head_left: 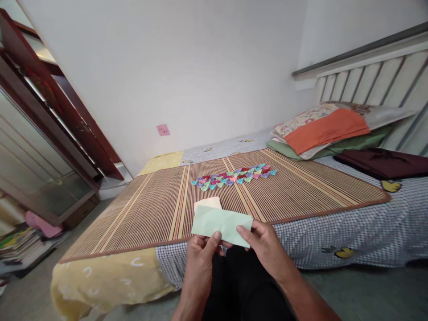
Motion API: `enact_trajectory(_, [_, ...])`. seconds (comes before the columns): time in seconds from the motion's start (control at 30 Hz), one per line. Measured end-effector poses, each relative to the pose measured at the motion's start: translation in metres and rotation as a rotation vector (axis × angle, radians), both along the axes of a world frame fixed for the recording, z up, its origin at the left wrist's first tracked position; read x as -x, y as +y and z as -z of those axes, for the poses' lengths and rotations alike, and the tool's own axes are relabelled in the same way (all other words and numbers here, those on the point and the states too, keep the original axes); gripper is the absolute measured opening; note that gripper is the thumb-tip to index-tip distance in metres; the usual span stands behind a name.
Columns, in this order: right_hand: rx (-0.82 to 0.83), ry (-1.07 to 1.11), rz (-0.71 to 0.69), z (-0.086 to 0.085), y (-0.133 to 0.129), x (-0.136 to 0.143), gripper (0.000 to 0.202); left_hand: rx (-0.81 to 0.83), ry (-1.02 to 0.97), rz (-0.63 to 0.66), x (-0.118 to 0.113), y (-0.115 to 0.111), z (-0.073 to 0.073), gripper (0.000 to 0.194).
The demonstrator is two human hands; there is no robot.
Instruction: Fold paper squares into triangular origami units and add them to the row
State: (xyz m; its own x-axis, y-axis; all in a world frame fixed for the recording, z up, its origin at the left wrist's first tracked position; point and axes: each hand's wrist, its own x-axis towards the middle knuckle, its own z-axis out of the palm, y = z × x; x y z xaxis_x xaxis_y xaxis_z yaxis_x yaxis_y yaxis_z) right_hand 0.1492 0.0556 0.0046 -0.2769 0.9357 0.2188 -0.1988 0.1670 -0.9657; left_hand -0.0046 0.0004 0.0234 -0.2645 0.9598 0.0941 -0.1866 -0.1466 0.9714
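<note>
A pale green sheet of paper, shaped as a long rectangle, is held up between both hands near the bed's front edge. My left hand grips its lower edge, with the thumb on the front and the fingers behind. At the paper's right end, my right hand pinches it between thumb and fingers. Just behind it on the mat lies a cream stack of paper, partly hidden by the green sheet. Farther back, several small folded paper pieces in many colours stand in rows.
A striped bamboo mat covers the bed. Pillows and a dark folded cloth lie at the right, by the white headboard. A pink note is on the wall. Books sit at the lower left.
</note>
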Motion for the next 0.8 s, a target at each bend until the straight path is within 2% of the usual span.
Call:
enact_trajectory(0.17, [-0.044, 0.041, 0.071, 0.002, 0.005, -0.01, 0.042, 0.033, 0.048, -0.05, 0.002, -0.001, 0.001, 0.034])
enact_trajectory(0.23, [-0.022, 0.088, 0.079, 0.002, 0.006, -0.015, 0.041, 0.037, 0.014, -0.046, 0.0, -0.002, 0.001, 0.033])
enact_trajectory(0.4, [0.004, 0.067, -0.012, 0.0, 0.004, -0.021, 0.034, 0.04, -0.091, -0.005, -0.008, -0.003, 0.006, 0.029])
enact_trajectory(0.6, [-0.028, 0.018, 0.086, 0.006, 0.0, -0.026, 0.037, 0.033, -0.26, -0.052, -0.002, 0.0, 0.009, 0.037])
enact_trajectory(0.7, [-0.106, -0.096, 0.121, 0.007, -0.002, -0.032, 0.034, 0.083, -0.351, 0.017, 0.007, 0.0, 0.008, 0.05])
enact_trajectory(0.8, [-0.303, -0.249, 0.22, 0.006, -0.004, -0.037, 0.029, 0.201, -0.439, 0.131, 0.014, 0.002, 0.007, 0.056])
